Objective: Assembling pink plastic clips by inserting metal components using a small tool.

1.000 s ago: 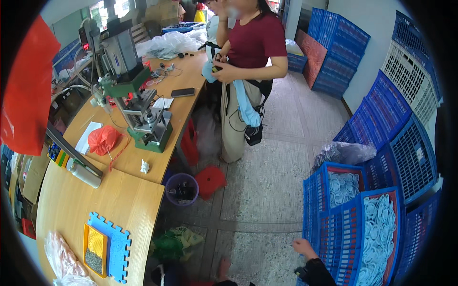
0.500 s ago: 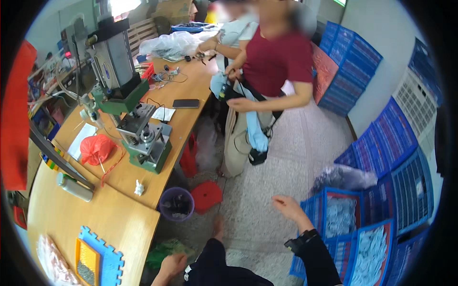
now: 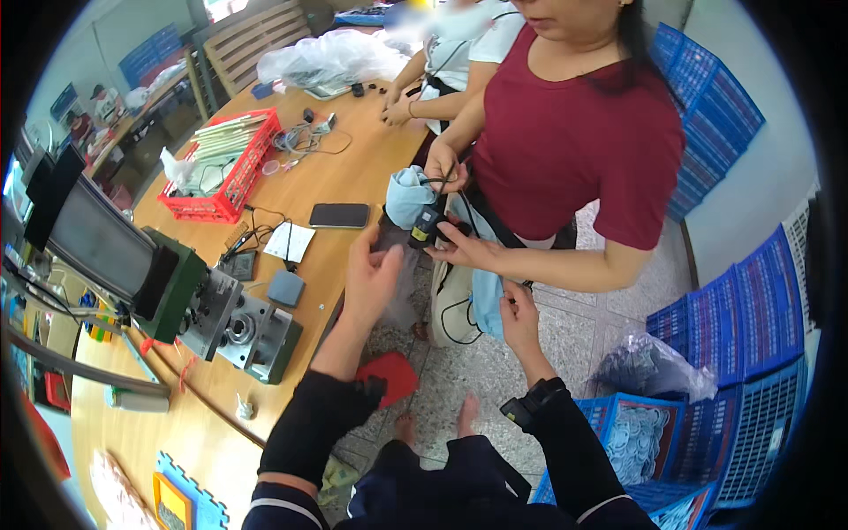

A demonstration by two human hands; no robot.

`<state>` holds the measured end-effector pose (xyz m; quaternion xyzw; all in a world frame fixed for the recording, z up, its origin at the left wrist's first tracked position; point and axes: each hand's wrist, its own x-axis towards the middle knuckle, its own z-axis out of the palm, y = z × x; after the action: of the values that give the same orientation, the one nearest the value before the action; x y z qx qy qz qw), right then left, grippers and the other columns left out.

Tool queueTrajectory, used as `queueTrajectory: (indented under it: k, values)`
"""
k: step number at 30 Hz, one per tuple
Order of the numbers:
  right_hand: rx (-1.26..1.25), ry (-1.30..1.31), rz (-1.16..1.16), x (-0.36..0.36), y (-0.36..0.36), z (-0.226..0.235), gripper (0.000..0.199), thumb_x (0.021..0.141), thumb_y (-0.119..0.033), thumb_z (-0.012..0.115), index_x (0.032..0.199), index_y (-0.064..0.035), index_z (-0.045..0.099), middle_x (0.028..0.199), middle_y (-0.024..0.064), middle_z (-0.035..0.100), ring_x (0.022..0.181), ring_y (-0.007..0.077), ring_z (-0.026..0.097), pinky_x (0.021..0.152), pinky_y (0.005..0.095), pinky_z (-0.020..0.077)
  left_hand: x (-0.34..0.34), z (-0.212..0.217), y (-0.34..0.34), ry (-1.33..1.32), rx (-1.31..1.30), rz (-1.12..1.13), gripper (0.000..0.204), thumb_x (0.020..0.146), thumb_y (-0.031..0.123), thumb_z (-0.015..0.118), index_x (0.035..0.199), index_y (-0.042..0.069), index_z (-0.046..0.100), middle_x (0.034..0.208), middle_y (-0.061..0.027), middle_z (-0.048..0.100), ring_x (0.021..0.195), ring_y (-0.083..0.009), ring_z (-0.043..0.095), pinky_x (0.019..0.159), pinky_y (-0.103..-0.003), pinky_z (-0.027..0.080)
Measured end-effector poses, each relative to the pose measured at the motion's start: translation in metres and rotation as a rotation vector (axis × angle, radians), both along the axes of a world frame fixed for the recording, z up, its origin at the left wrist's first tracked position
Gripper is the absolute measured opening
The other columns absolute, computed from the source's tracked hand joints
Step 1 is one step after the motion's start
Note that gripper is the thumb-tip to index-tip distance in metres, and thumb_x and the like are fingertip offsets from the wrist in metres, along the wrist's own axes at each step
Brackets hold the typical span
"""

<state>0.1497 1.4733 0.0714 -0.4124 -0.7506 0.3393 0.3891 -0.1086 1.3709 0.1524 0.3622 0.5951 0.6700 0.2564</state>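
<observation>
Head view, looking down: the wearer's two forearms in dark sleeves rise from the lower edge toward a person in a dark red top who stands just past the wooden worktop (image 3: 353, 177). The left hand (image 3: 371, 274) is raised near the worktop's edge, its grip wide with the fingers loosely spread and nothing in it; it hovers just beside a small black device (image 3: 427, 225) without clearly touching it. That black device sits between the other person's hands, held by them at waist height, with a thin black cable hanging from it and a bundle of light blue cloth (image 3: 409, 194) pressed against it above. The right hand (image 3: 518, 314) is lower and to the right, its fingers narrowed onto the hanging end of a light blue fabric piece (image 3: 484, 305) that droops from the other person's hands; whether it truly pinches the fabric or only touches it cannot be told. A black band sits on the right wrist. On the worktop lie a dark phone (image 3: 340, 215), a white paper slip (image 3: 290, 240), a red basket (image 3: 225, 168) with pale sheets in it, and a green and grey machine (image 3: 221, 314) at the left. Blue crates (image 3: 733, 327) stand on the floor to the right, one holding pale rings.
</observation>
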Motion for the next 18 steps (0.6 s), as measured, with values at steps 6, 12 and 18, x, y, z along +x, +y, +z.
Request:
queueTrajectory:
  k: [6, 12, 18]
  values:
    - [-0.041, 0.012, 0.066, -0.015, 0.029, -0.016, 0.038, 0.085, -0.018, 0.059, 0.116, 0.0037, 0.054, 0.111, 0.0215, 0.057, 0.102, 0.037, 0.055, 0.089, 0.0434, 0.043, -0.034, 0.011, 0.069, -0.337, -0.326, -0.172, 0.102, 0.08, 0.06, 0.061, 0.149, 0.014, 0.003, 0.141, -0.0153, 0.034, 0.122, -0.0332, 0.041, 0.093, -0.054, 0.036]
    - [0.204, -0.074, 0.111, -0.018, 0.044, -0.016, 0.031, 0.085, -0.017, 0.06, 0.109, 0.0034, 0.058, 0.105, 0.021, 0.061, 0.1, 0.0345, 0.058, 0.087, 0.041, 0.0451, -0.052, 0.012, 0.097, -0.649, -0.246, -0.264, 0.076, 0.083, 0.062, 0.054, 0.137, 0.014, 0.033, 0.13, -0.0122, 0.048, 0.115, -0.0328, 0.049, 0.092, -0.054, 0.039]
    - [-0.465, 0.045, 0.21, -0.016, 0.062, -0.036, 0.037, 0.086, -0.021, 0.063, 0.115, 0.001, 0.058, 0.113, 0.0192, 0.061, 0.107, 0.0315, 0.057, 0.095, 0.0408, 0.0405, -0.062, 0.007, 0.127, -0.747, -0.046, -0.401, 0.033, 0.089, 0.029, 0.061, 0.116, 0.011, 0.052, 0.105, -0.0068, 0.061, 0.094, -0.0206, 0.061, 0.078, -0.04, 0.053]
